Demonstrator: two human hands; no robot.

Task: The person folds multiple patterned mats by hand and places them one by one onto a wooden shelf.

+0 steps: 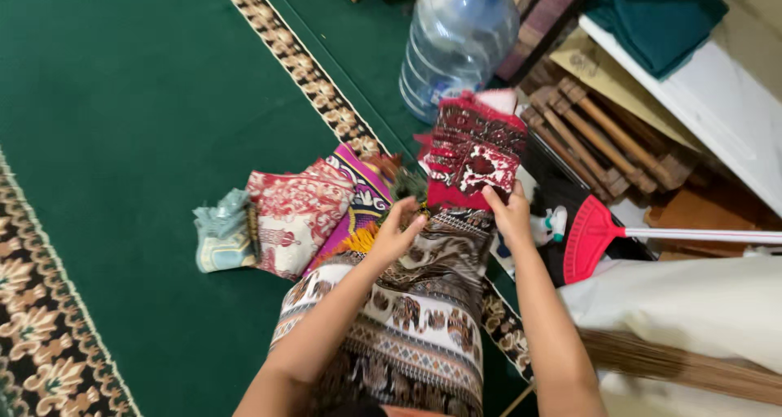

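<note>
My left hand (397, 231) and right hand (511, 211) mid-frame, pinching the red folded cloth (472, 152); open green carpet (122, 99) at left.

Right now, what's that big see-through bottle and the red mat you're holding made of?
The big bottle looks like clear bluish plastic, glossy, with ribbed rings. The red mat, gripped by the right hand, seems woven cloth: soft folds, matte patterned surface. The left hand touches orange fringe, probably yarn.

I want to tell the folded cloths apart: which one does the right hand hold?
The dark red cloth with white patches, gripped by the right hand. The others lie farther left on the carpet.
</note>
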